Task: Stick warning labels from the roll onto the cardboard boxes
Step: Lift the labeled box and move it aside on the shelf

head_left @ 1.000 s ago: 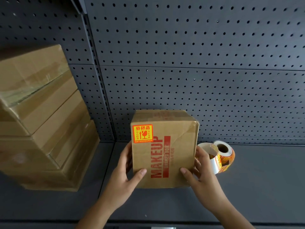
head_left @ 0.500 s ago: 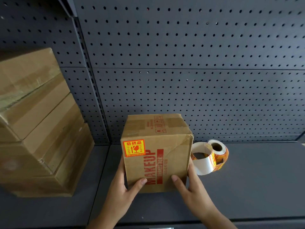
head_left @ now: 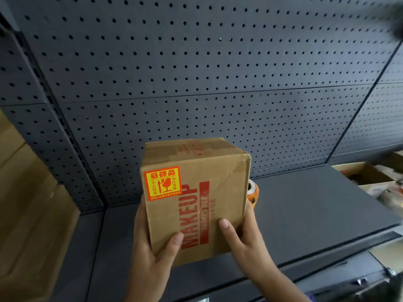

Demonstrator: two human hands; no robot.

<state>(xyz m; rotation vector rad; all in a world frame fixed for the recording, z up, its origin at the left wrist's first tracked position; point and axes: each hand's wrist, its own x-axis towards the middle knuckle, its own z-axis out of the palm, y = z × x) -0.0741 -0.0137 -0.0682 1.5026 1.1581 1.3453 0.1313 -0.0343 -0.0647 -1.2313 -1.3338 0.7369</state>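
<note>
**Both grips on the labelled box**

Your left grip [head_left: 152, 256] holds the lower left edge of the box [head_left: 218, 192]. Its thumb [head_left: 172, 243] lies flat across the front face, next to the red "MAKEUP" print, and the palm wraps the left side. Your right grip [head_left: 246, 238] clasps the lower right edge the same way, with its thumb [head_left: 225, 227] pressed on the front face. On both sides the fingers go round behind the box, so you cannot see them. Each grip is closed round the cardboard, and the box is clamped between the two.

The box stands upright in front of you, printed face towards you and taped top visible above it. An orange and yellow label [head_left: 163, 183] is stuck flat in the upper left corner of that face. You cannot tell whether the bottom of the box touches the shelf [head_left: 316, 214] or sits just above it.

The roll [head_left: 253, 191] sits on the shelf just behind the box's right edge, mostly hidden, with only an orange sliver showing above your right grip. Behind everything rises the dark pegboard [head_left: 196, 73]. A stack [head_left: 28, 214] of plain brown boxes stands at the far left, well apart from your box. At the far right, beyond the end of the shelf, is an open carton [head_left: 366, 174], whose contents are too blurred to make out.
</note>
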